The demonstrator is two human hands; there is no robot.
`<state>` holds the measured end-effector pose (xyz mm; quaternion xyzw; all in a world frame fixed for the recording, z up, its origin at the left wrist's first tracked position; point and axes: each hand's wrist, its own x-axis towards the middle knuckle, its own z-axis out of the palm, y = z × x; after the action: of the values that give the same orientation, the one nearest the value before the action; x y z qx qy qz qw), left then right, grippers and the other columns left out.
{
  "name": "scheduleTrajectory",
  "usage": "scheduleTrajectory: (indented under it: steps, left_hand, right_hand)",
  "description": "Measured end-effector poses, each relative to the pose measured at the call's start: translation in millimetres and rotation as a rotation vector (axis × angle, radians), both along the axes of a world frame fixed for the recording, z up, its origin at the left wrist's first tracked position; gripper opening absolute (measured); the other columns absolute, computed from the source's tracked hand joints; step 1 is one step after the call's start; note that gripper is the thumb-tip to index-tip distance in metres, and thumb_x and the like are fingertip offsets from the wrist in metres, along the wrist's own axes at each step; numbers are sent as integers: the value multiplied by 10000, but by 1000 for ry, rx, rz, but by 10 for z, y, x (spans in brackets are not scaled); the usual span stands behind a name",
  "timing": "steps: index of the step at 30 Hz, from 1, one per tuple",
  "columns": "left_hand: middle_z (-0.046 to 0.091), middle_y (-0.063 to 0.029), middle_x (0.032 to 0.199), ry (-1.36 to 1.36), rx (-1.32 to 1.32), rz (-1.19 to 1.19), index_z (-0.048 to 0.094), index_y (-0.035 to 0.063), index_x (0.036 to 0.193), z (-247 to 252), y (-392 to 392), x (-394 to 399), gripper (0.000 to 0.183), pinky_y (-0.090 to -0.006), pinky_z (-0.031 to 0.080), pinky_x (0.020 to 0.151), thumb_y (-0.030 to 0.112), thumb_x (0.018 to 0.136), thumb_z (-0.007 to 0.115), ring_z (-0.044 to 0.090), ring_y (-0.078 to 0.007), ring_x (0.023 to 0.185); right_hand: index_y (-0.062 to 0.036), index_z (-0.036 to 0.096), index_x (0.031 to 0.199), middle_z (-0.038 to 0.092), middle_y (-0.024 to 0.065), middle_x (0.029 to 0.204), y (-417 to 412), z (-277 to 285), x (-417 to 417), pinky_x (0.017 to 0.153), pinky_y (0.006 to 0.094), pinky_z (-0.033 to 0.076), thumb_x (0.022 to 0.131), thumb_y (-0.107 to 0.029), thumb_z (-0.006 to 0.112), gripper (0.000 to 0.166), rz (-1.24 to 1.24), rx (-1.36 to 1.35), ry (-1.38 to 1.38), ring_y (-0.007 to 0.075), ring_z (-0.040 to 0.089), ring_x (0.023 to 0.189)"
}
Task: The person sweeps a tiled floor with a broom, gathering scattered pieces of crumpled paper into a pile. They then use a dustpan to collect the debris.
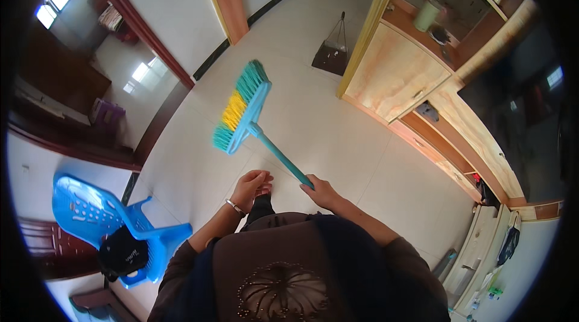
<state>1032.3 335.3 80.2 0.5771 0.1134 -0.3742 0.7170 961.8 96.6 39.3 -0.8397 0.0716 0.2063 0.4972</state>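
My right hand is closed around the blue-green handle of a broom. The broom head is raised before me, its light-blue plastic block carrying green bristles with a yellow band in the middle. To the left of the handle, my left hand hangs in front of my body with its fingers loosely curled. Nothing shows in that hand, and it is apart from the broom. A bracelet circles the left wrist.
A dustpan with an upright handle stands on the tiled floor, beside a wooden cabinet. At left is a blue plastic chair with a black cap or bag on it. A doorway with a dark red frame opens at upper left.
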Motion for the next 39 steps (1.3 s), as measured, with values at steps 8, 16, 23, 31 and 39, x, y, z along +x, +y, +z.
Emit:
scheduleTrajectory:
  steps: [8, 16, 23, 31, 39]
  left_hand:
    - [651, -96, 910, -33, 7, -93, 562, 52, 873, 21, -349, 2304, 206, -311, 502, 770, 255, 902, 582, 625, -178, 814]
    - [650, -68, 887, -74, -9, -184, 588, 62, 884, -153, -1164, 4193, 182, -286, 496, 742, 241, 907, 569, 616, -147, 787]
    - [642, -43, 917, -172, 145, -443, 611, 47, 1014, -393, -2213, 5674, 223, -266, 494, 739, 238, 914, 552, 610, -127, 810]
    - [656, -91, 910, -892, 144, -721, 626, 28, 991, -772, -3505, 7084, 213, -294, 497, 732, 186, 849, 615, 624, -192, 813]
    - [516, -164, 1238, -1483, 74, -1183, 485, 58, 1236, -1942, -4713, 8063, 462, -423, 417, 925, 199, 814, 608, 508, -345, 1113]
  right_hand:
    - [-71, 496, 1163, 619, 211, 812, -310, -1, 1577, 686, 427, 474, 898, -348, 551, 387, -164, -171, 4, 363, 617, 772]
    - [-79, 462, 1150, 626, 238, 825, -770, 269, 3023, 666, 500, 470, 895, -310, 540, 353, -443, -278, -75, 428, 605, 787]
    - [-83, 454, 1161, 630, 221, 811, -1678, -119, 4304, 654, 498, 475, 879, -279, 575, 364, -668, -412, -195, 424, 607, 765]
    - [-97, 438, 1191, 633, 222, 881, -2258, -82, 5539, 697, 490, 483, 888, -276, 549, 369, -889, -431, -159, 415, 608, 805]
    - [-91, 450, 1193, 631, 226, 885, -2188, -643, 6630, 682, 479, 494, 876, -265, 566, 380, -1074, -389, 73, 401, 618, 807]
